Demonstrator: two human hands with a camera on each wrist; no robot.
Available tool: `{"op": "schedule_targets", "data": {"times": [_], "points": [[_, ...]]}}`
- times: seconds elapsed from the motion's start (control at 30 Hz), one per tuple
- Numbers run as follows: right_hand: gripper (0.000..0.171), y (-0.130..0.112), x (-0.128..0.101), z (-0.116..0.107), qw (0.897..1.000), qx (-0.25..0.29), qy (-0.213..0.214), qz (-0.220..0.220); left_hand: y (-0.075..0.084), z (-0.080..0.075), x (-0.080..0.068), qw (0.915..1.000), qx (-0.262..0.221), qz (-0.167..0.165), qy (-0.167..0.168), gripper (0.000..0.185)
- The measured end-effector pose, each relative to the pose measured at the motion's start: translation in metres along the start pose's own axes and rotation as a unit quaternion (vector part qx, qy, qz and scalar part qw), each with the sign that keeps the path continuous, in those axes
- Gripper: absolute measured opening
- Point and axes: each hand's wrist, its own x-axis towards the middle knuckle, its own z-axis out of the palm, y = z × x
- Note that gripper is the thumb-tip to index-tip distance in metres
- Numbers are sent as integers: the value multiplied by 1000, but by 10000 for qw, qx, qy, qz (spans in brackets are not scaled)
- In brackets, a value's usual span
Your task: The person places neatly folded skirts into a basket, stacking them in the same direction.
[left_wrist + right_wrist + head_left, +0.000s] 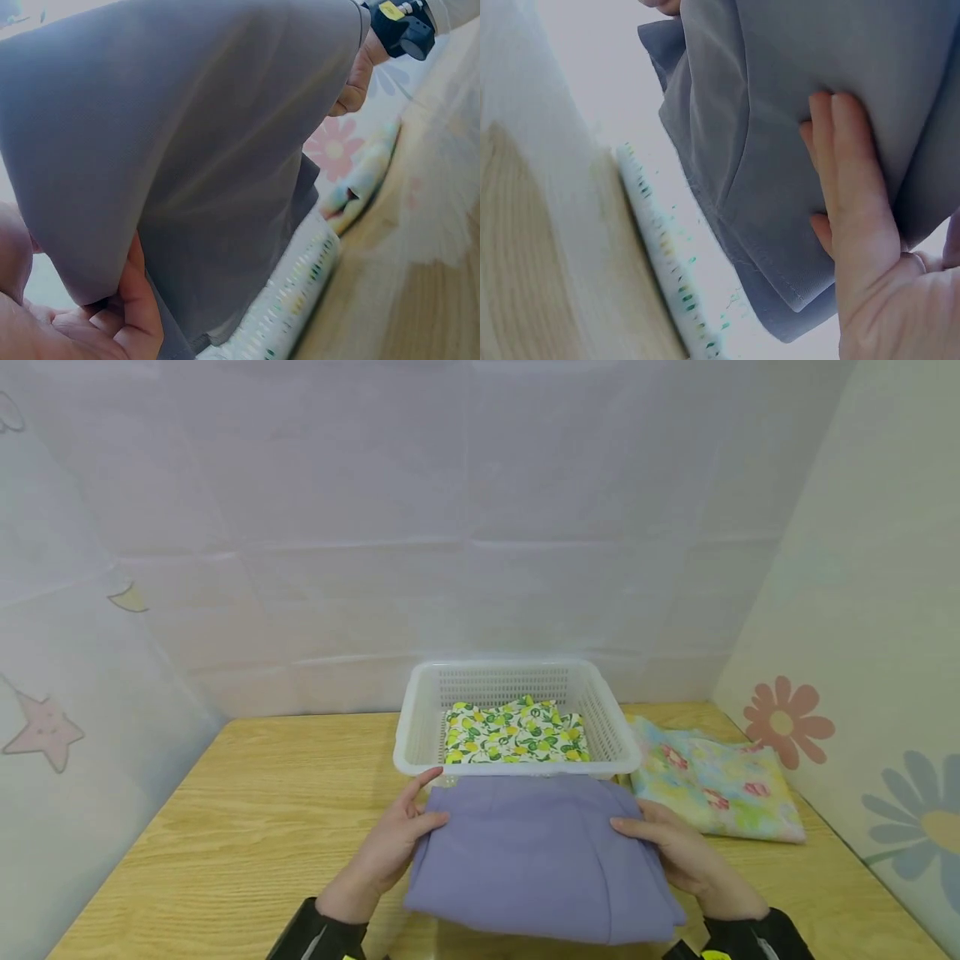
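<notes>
A folded purple cloth (pixel 543 860) hangs between both hands in front of the basket, held up over the table. My left hand (pixel 393 839) grips its left edge, thumb on top and fingers beneath, as the left wrist view shows at the cloth's corner. On the opposite edge my right hand (pixel 678 852) pinches it with the thumb above; in the right wrist view, fingers (pixel 851 157) lie along the underside. Just beyond the cloth stands a white plastic basket (pixel 517 769) with a folded lemon-print cloth (pixel 513 732) inside.
A folded pastel floral cloth (pixel 712 785) lies right of the basket on the wooden table (pixel 247 810). Behind the table hangs a pale sheet (pixel 465 527), and decorated side walls with a star (pixel 43 731) and flowers (pixel 787 722) border it.
</notes>
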Motion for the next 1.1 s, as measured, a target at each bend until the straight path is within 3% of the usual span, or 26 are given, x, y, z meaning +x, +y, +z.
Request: {"op": "schedule_targets", "data": {"times": [0.13, 0.27, 0.4, 0.53, 0.67, 0.77, 1.1], "points": [[26, -8, -2, 3, 9993, 207, -214, -238, 10, 1, -2, 9998, 44, 146, -136, 74], [27, -18, 2, 3, 9987, 23, -214, -465, 22, -1, 1, 9982, 458, 375, -31, 72], [25, -29, 12, -1, 9980, -393, 22, -492, 32, -2, 11, 9945, 874, 506, 274, 67], [23, -38, 23, -7, 9967, -587, 272, -495, 40, -4, 26, 9921, 984, 550, 551, 64], [48, -51, 35, -9, 9909, -940, 863, -418, 49, -7, 41, 9887, 1077, 655, 810, 66], [63, -63, 46, -13, 9838, -1293, 1188, -350, 58, -7, 52, 9831, 1271, 772, 1067, 67], [65, -93, 88, -30, 9666, -1964, 1626, -265, 74, -10, 90, 9584, 1954, 1182, 1713, 72]]}}
